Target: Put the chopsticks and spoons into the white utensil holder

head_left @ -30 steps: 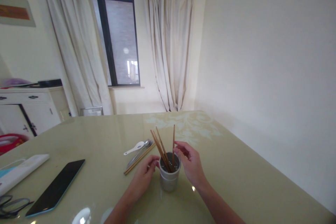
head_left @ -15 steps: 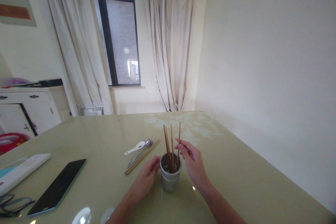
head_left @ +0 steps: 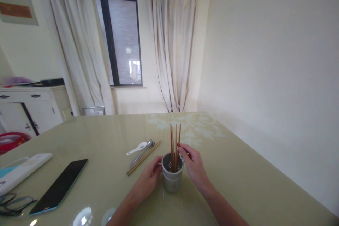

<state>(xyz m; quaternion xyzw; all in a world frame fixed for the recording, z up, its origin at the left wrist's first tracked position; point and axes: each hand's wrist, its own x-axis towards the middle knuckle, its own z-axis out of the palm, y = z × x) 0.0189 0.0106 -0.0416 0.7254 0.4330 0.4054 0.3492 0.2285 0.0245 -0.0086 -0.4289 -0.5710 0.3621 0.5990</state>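
A grey chopstick holder [head_left: 172, 180] with small drain holes stands upright on the table before me. Several brown wooden chopsticks [head_left: 174, 148] rise out of it in a loose bunch. My left hand [head_left: 151, 173] is closed at the holder's left side, its fingertips at the rim; part of that grip is hidden. On the right, my right hand [head_left: 192, 162] pinches the chopsticks just above the rim with thumb and fingers. Left of the holder lie a pair of lighter chopsticks [head_left: 143, 158], a white spoon [head_left: 136, 148] and metal spoons [head_left: 149, 144].
A black tablet or phone [head_left: 59, 186], eyeglasses [head_left: 17, 204] and a white power strip-like object [head_left: 26, 171] lie at the left of the glossy table [head_left: 254, 183]. A wall [head_left: 278, 60] borders the table's right side.
My right hand has brought the chopstick it held in against the others, and the bunch now leans closer together to the right. My left hand stays at the holder.
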